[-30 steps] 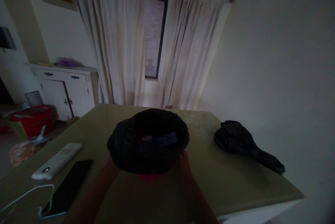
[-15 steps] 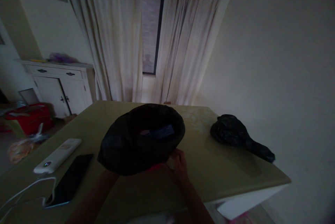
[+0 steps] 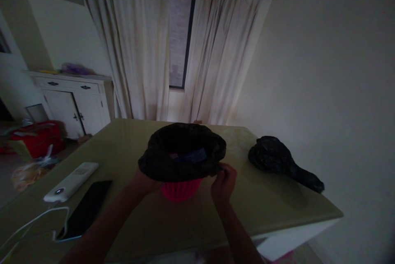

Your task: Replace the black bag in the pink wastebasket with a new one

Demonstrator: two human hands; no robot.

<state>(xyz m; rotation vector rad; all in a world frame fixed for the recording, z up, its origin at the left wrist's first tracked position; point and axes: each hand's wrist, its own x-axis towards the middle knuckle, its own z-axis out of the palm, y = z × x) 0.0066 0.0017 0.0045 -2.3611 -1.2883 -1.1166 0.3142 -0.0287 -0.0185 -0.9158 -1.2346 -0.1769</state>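
Note:
A pink ribbed bin (image 3: 180, 189) stands on the olive table (image 3: 271, 210), lined with a black plastic bag (image 3: 182, 153) whose rim is folded over its top. Something blue and pale lies inside the bag. My left hand (image 3: 142, 181) grips the bag's folded edge on the bin's left side. At the right side my right hand (image 3: 224, 182) pinches the bag's edge.
A second black bag (image 3: 279, 159), bunched up, lies on the table to the right. A white power bank (image 3: 71, 181), a dark phone (image 3: 85, 209) and a white cable (image 3: 27, 227) lie at the left. A white cabinet (image 3: 72, 101) and curtains (image 3: 138, 46) stand behind.
The bag's rim has been pulled up and gathered tighter round the bin's top, uncovering the pink side. Both hands have moved up to the bag's edge.

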